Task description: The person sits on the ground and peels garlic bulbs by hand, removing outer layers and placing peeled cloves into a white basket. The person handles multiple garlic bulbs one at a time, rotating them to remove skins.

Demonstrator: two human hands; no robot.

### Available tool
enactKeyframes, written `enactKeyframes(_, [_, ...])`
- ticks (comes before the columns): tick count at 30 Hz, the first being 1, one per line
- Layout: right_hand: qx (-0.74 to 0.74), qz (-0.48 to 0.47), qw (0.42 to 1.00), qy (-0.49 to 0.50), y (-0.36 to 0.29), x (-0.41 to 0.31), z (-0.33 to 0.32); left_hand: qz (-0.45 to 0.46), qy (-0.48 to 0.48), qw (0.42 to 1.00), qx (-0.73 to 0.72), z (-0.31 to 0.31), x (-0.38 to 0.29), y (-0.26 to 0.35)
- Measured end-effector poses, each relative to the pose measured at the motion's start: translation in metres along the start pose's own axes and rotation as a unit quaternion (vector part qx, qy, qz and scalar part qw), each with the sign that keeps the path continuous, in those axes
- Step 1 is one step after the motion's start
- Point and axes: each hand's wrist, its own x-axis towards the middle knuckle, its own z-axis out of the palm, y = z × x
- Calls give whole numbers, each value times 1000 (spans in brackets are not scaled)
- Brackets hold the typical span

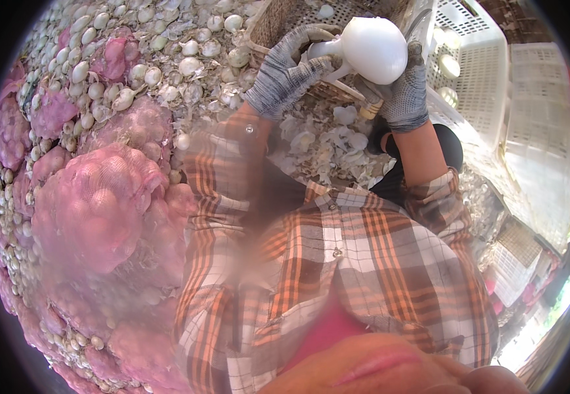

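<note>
A large, smooth white onion (376, 49) is held up in front of me, its neck pointing left. My left hand (290, 69), in a grey knit glove, grips the neck end between thumb and fingers. On the other side, my right hand (405, 93), gloved too, supports the bulb. That same hand also holds a small knife; its curved blade (418, 22) rises beyond the fingers and its wooden handle end (371, 109) sticks out below the palm. Directly beneath the hands is a dirty brown plastic crate (271, 24), with loose onion skins (321, 140) in front of it.
Unpeeled onions (191, 66) spread in a heap on the left, among full pink mesh sacks (102, 202). A white slotted crate (481, 79) at right holds several peeled onions (448, 66). Another white crate (536, 128) stands beyond it.
</note>
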Motion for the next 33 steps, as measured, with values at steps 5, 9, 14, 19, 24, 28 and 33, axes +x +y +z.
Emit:
enactKeyframes(5, [-71, 46, 996, 4, 7, -2, -13, -19, 72, 996, -46, -1, -4, 5])
enactKeyframes(9, [20, 12, 1000, 16, 24, -3, -16, 11, 133, 991, 20, 9, -7, 8])
enactKeyframes(14, [45, -5, 998, -37, 30, -2, -19, -69, 147, 987, 15, 4, -7, 16])
enactKeyframes(19, [117, 7, 986, -116, 22, 5, -14, -59, 119, 990, -50, -1, -9, 17])
enactKeyframes(24, [5, 2, 999, -53, 25, 1, -9, -81, 146, 983, 74, -4, -5, 7])
enactKeyframes(28, [-33, 6, 997, 64, 28, -4, -11, -52, 137, 980, 134, -5, -8, 9])
enactKeyframes(33, [268, 55, 938, -213, 23, 5, -4, -84, 148, 971, 168, 1, -9, 17])
